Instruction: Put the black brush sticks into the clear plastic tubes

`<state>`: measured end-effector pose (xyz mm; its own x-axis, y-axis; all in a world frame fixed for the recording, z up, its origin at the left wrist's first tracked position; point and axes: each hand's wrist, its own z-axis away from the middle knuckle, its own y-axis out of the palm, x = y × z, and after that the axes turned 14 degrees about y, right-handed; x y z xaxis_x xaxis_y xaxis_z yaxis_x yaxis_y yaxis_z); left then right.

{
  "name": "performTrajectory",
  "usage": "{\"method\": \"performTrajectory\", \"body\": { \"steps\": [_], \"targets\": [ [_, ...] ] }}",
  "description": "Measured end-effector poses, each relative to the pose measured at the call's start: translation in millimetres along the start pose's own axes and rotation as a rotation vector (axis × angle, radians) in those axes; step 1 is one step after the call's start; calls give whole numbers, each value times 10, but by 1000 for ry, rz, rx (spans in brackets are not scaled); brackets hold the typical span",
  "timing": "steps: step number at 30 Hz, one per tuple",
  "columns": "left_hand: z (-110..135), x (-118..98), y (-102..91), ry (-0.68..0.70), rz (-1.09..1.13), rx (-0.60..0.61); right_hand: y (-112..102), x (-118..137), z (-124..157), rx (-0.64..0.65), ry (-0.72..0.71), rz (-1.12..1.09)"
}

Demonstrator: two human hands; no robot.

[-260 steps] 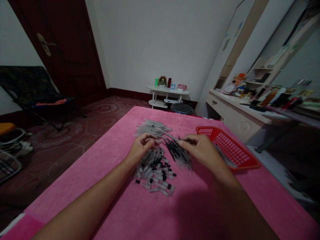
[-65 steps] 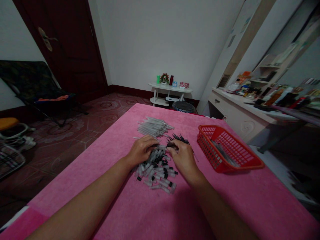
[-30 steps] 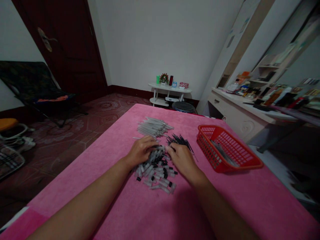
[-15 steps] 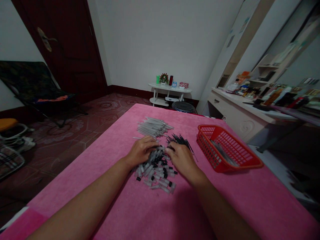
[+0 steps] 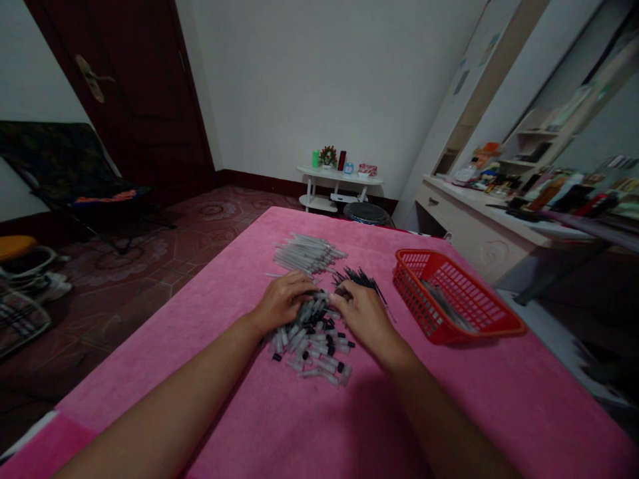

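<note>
My left hand [image 5: 284,299] curls over the far left side of a pile of small clear pen caps [image 5: 312,349] with black ends. Facing it from the right, my right hand [image 5: 363,313] has thumb and forefinger pinched together. A small pale piece shows between the two sets of fingertips, too blurred to name. Beyond the left hand lies a stack of clear, whitish pen barrels [image 5: 304,253]. Thin dark pen refills [image 5: 364,278] are heaped just behind the right hand, partly hidden by it.
A red plastic basket [image 5: 469,332] with some long pale sticks inside stands on the right of the pink cloth-covered table [image 5: 239,412]. A dressing table [image 5: 474,213] with bottles is at the right. A folding chair [image 5: 64,159] and a door [image 5: 134,80] are on the left.
Hardly anything differs. Both hands stay at the far side of the cap pile, with only a very slight shift of the right fingers.
</note>
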<state>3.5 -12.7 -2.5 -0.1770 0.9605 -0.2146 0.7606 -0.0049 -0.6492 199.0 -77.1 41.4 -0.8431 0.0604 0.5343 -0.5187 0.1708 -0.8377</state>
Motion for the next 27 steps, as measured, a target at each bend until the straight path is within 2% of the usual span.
{"method": "performTrajectory", "body": {
  "steps": [6,10,16,20,27],
  "targets": [
    [0,-5,-16,-3,-32,32,-23,-20,-10,53,47,64],
    [18,14,-24,-13,-57,25,-47,-38,0,110,68,215],
    [27,26,-15,-34,-71,-1,44,-50,54,115,29,427],
    [24,31,-7,-31,-76,-5,78,-55,62,124,24,446],
    [31,39,-15,-35,-79,-18,-3,-35,46,153,41,439]
  ]
}}
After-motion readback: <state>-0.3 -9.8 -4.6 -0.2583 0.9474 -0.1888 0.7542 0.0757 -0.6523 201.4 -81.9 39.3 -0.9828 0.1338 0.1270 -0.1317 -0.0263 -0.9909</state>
